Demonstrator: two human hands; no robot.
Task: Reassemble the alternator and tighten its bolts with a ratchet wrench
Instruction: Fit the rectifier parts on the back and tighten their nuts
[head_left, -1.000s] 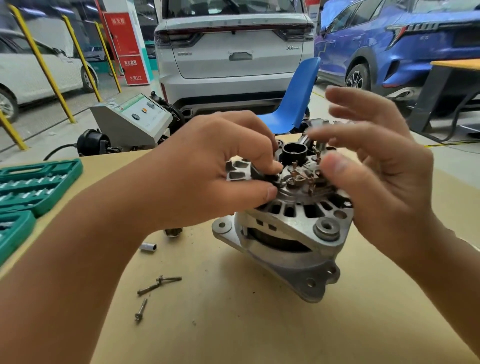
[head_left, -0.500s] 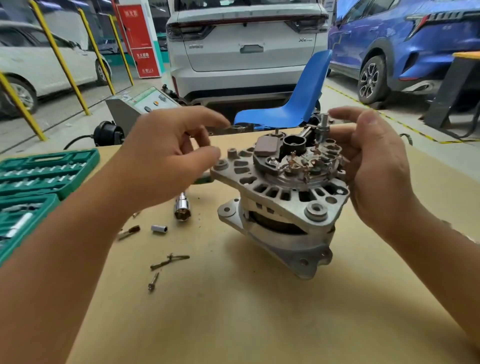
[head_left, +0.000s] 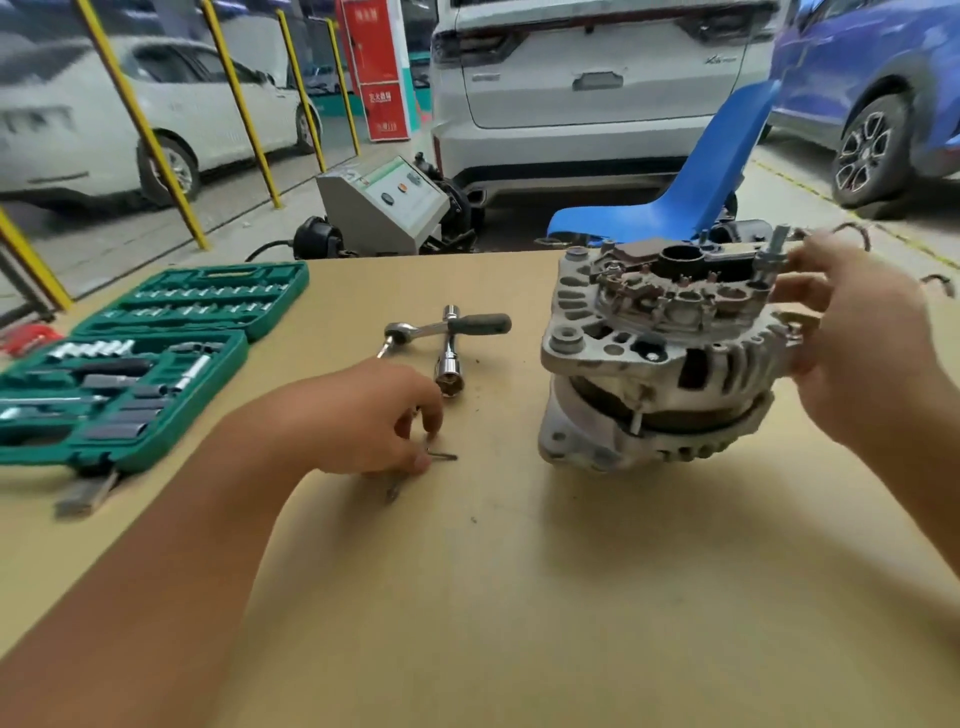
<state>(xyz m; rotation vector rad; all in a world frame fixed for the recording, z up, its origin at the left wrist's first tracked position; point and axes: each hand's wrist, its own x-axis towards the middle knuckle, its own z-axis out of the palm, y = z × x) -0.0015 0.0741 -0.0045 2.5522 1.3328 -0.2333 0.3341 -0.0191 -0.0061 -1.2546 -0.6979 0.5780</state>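
Our left hand (head_left: 374, 421) has left the alternator (head_left: 660, 358) and is now reaching down to the table (head_left: 519, 597), fingers pinching a bolt (head_left: 441, 456) near the ratchet (head_left: 447, 327). Our right hand (head_left: 857, 343) is steadying the alternator's far side, fingers loosely curled around its housing.

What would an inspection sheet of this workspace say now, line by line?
Surface: tan table, small dark specks.
Job's things: alternator on the table; ratchet wrench lying across a long socket; loose bolts.
Clutter: open green socket case.
Grips: left hand pinches at a bolt; right hand holds the alternator's side.
Cables: black cable behind the table.
Surroundings: blue chair, grey machine, parked cars.
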